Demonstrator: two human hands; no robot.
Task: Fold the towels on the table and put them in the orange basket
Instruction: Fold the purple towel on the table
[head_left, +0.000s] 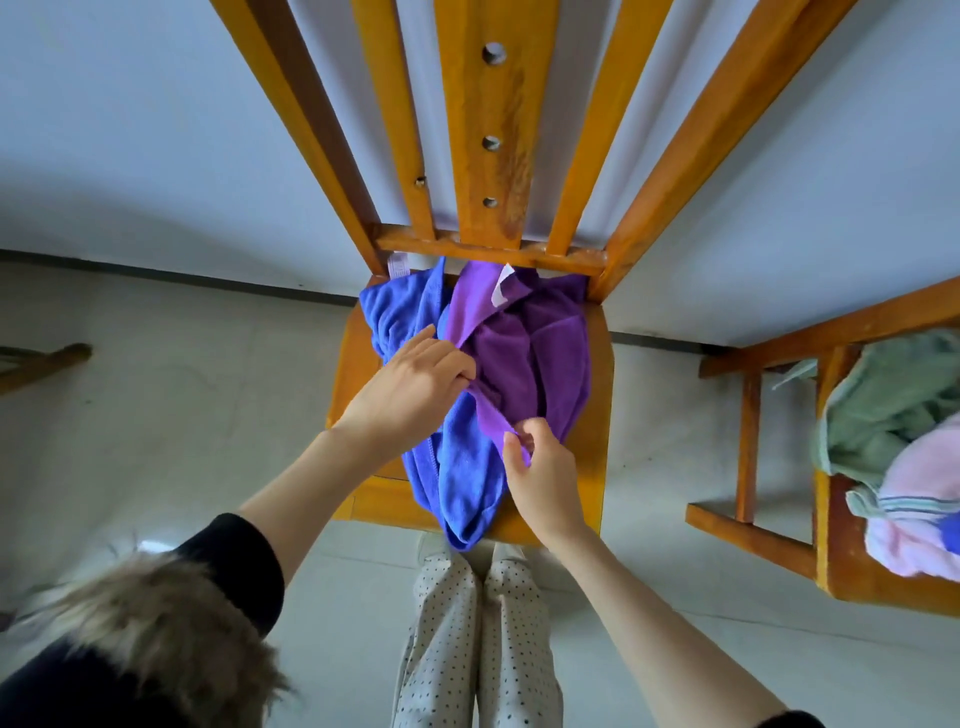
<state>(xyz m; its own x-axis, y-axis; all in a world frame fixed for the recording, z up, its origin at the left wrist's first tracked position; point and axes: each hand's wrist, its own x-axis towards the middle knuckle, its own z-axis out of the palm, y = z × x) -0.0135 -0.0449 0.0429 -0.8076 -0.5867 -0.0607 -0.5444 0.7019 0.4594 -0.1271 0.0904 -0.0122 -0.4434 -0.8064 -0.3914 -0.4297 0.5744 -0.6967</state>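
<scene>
On the orange wooden chair (597, 364) against a pale wall, the left hand (415, 384) grips the blue towel (467, 467); the right hand (545, 467) pinches the purple towel's (535, 358) edge. Right, another chair (831, 545) carries green (883, 405) and pink towels (914, 509).

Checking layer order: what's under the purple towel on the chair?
The blue towel lies under the purple towel, showing at left and front, on the chair seat. Whether anything else lies beneath is hidden. Both hands pinch the purple edge.
</scene>
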